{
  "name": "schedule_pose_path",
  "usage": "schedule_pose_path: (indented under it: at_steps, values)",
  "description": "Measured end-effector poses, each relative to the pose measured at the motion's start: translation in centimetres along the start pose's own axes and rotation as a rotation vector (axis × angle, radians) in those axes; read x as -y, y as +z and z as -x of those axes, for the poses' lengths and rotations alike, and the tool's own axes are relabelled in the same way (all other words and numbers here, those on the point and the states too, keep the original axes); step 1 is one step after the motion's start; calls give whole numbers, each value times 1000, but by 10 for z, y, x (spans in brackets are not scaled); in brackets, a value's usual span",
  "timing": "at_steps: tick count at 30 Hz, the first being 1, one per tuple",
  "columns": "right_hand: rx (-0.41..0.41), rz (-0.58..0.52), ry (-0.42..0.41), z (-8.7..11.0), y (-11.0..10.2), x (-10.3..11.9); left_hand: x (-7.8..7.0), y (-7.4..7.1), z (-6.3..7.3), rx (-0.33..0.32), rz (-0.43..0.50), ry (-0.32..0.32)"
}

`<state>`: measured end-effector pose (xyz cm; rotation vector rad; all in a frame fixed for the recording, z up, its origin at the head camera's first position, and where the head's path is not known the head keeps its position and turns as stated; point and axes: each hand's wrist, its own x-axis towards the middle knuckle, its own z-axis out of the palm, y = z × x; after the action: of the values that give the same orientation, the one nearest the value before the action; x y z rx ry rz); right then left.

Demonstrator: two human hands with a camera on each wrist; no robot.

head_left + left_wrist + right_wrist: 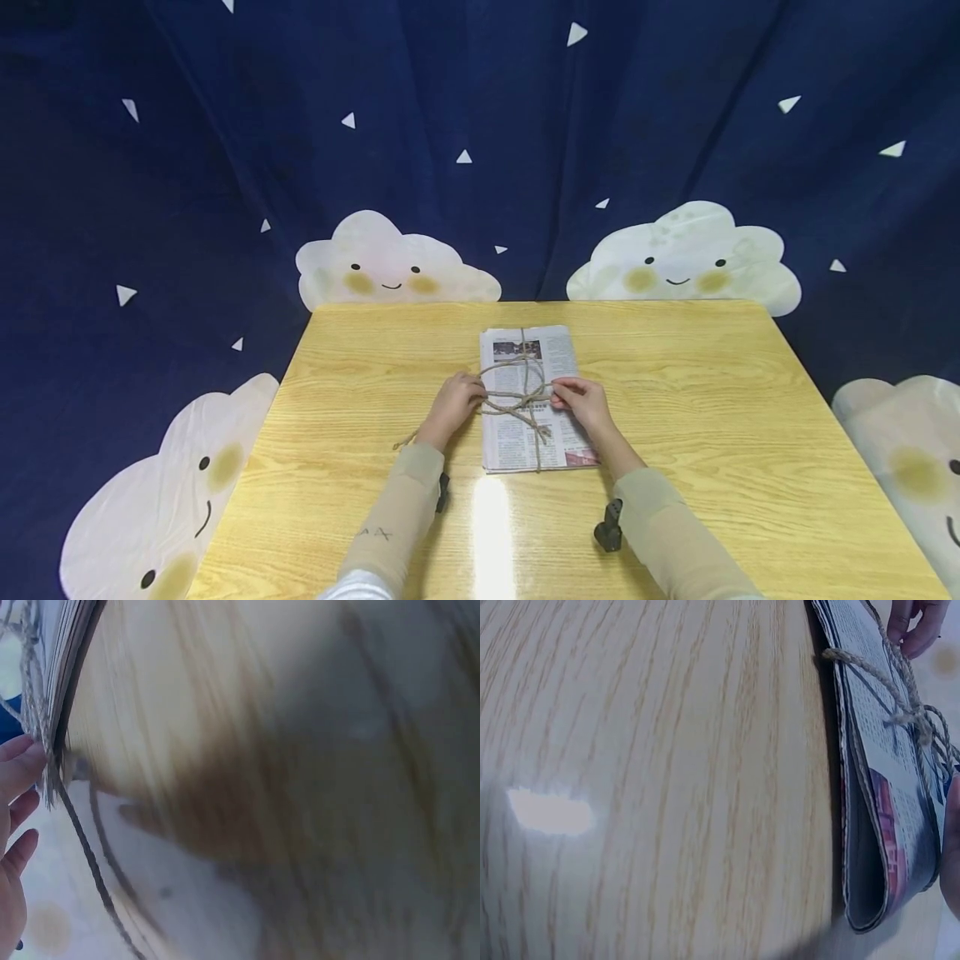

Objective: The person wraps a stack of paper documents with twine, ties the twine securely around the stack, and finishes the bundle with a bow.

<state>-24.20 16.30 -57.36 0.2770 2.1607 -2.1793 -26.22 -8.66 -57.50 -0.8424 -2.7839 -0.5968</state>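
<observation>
A stack of folded newspapers (502, 446) lies on the table, bound lengthwise and crosswise with brown twine (512, 409). Loops and a knotted tangle of the twine rest on top, with a frayed end pointing toward the near edge. At the stack's left side my left hand (456, 403) pinches the twine; the left wrist view shows a tail of twine (88, 851) trailing from those fingers. My right hand (587, 406) pinches a twine loop between thumb and finger over the right part of the stack. In the right wrist view that hand (951, 859) is mostly cut off.
The wooden table (720, 400) extends on both sides of the stack. A dark blue curtain (480, 100) with smiling clouds hangs behind and around it. Black wrist devices, one of them the right wrist camera (609, 527), sit just above the tabletop.
</observation>
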Motion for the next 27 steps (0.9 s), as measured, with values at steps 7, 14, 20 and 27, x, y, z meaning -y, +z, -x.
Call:
schedule_pose_path:
  at_steps: [7,14,20,27]
  values:
    - [-5,-5,10,-1,1,0,3,0,2,9,-54,32]
    - [1,-26,10,-1,0,1,-9,6,1,-50,54,-2]
    - [21,-5,30,-1,-2,5,-33,17,6,-145,222,20]
    - [36,21,25,-2,-4,5,-52,30,12,-135,159,69]
